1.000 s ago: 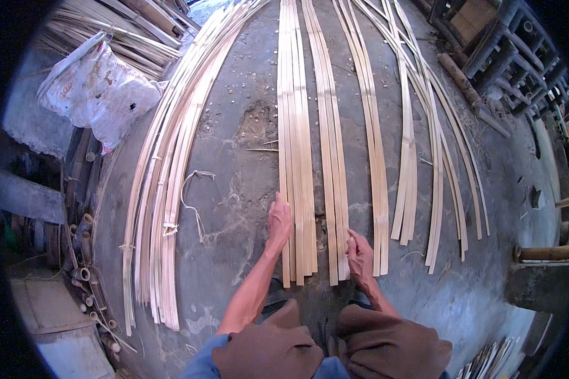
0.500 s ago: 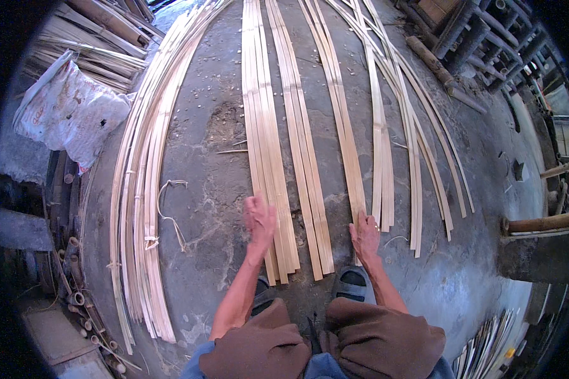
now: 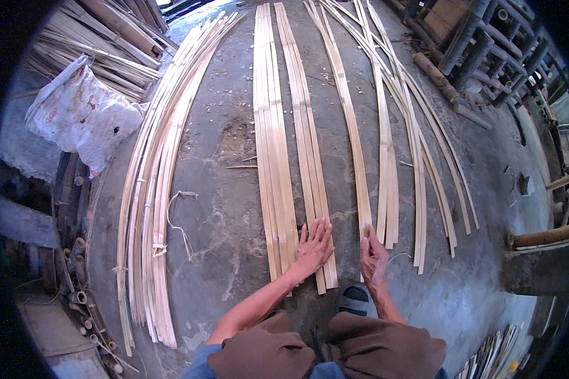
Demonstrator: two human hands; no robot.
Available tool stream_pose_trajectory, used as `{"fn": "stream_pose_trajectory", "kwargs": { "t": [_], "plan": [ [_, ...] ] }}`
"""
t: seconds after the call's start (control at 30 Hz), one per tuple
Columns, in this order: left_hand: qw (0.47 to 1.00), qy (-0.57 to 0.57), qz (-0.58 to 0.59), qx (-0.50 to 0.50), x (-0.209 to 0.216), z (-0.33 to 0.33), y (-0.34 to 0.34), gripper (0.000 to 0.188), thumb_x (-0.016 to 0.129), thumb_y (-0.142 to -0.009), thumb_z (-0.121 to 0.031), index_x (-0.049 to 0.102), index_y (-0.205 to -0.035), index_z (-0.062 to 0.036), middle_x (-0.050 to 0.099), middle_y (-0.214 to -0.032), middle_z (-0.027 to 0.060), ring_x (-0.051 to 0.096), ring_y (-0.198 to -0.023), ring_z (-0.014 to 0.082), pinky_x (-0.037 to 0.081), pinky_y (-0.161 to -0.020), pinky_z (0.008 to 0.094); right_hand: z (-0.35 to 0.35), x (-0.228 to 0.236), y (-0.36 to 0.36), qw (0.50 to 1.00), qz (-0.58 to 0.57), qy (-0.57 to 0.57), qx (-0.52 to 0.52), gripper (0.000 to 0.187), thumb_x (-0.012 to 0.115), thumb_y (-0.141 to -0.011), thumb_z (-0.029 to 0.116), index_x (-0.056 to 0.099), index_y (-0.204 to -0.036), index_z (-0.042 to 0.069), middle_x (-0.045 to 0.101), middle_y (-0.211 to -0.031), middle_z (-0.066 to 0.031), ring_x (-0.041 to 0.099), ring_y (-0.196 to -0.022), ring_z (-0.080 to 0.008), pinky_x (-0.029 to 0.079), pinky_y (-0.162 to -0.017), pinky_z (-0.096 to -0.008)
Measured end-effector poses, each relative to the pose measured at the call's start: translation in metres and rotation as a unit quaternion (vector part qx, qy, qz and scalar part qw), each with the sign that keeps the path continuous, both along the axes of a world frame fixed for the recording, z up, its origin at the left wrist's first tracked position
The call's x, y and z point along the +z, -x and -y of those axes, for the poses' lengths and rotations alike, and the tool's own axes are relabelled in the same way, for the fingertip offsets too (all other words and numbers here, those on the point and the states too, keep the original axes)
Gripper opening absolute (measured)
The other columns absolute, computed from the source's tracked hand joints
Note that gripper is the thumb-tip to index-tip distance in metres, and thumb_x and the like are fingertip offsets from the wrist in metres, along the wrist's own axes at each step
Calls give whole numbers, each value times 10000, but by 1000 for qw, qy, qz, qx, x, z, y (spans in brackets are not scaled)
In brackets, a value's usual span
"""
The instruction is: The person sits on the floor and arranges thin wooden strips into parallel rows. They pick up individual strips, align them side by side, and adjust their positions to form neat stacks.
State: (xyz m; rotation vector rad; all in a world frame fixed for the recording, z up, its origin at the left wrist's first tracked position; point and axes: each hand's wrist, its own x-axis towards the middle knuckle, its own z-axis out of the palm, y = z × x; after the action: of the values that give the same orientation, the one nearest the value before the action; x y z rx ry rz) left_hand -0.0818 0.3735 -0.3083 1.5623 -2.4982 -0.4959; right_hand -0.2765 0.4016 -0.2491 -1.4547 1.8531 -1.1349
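Long pale bamboo strips lie in rows on the floor, pointing away from me. My left hand [image 3: 313, 249] is open, its fingers spread flat across a narrow row of bamboo strips [image 3: 307, 151] just right of centre. Left of that hand lies a wider row of bamboo strips [image 3: 273, 158], edge to edge. My right hand [image 3: 373, 259] is closed at the near end of another bamboo strip [image 3: 354, 145], thumb and fingers pinching it. Farther right, several bamboo strips [image 3: 417, 164] cross each other toward the far end.
A tied bundle of bamboo strips [image 3: 148, 208] lies at left, beside a loop of cord [image 3: 184, 221]. Beyond it are a white sack [image 3: 85, 117] and stacked split bamboo [image 3: 98, 54]. Bamboo racks [image 3: 487, 47] stand far right. My sandal [image 3: 355, 299] is near the strip ends.
My left hand has moved right from the wide row and now lies flat on the narrow row. My right hand stays at its strip's near end, now pinching it. The view has shifted slightly.
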Motion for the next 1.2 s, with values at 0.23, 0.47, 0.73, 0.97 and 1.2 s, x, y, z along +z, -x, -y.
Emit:
{"fn": "stream_pose_trajectory", "kwargs": {
  "t": [0.23,0.47,0.73,0.97,1.2],
  "plan": [
    [1000,21,9,-1,-2,0,3,732,560,-963,-427,313,-1554,-73,204,-1643,178,147,-1532,358,129,-1207,581,6,-34,-17,999,35,-19,32,410,592,-1017,142,548,-1400,4,695,-1086,-148,610,-919,-149,507,-827,-285],
    [1000,12,6,-4,1,2,4,743,580,-949,-419,320,-1551,-70,188,-1650,172,119,-1539,350,122,-1210,576,5,-64,-28,998,25,-16,57,434,617,-992,128,549,-1419,97,466,-679,-133,470,-615,-203,441,-591,-339],
    [1000,9,-2,9,-1,0,3,753,596,-942,-395,310,-1554,-64,165,-1657,167,113,-1541,346,119,-1215,565,-8,-60,-36,996,11,-38,84,416,598,-1005,142,549,-1413,81,562,-766,-170,526,-666,-213,474,-655,-333],
    [1000,11,-28,8,-4,0,1,755,610,-927,-372,314,-1554,-75,188,-1652,155,128,-1539,332,117,-1217,560,-7,-64,-44,997,25,30,68,439,569,-1017,195,517,-1433,64,680,-934,-223,647,-806,-265,513,-783,-379],
    [1000,4,-24,15,-4,0,0,731,583,-936,-371,321,-1550,-74,195,-1652,148,143,-1537,329,113,-1217,563,-6,-68,-36,986,-93,-67,122,429,589,-997,154,537,-1420,112,594,-788,-207,610,-718,-342,486,-675,-424]
  ]
}}
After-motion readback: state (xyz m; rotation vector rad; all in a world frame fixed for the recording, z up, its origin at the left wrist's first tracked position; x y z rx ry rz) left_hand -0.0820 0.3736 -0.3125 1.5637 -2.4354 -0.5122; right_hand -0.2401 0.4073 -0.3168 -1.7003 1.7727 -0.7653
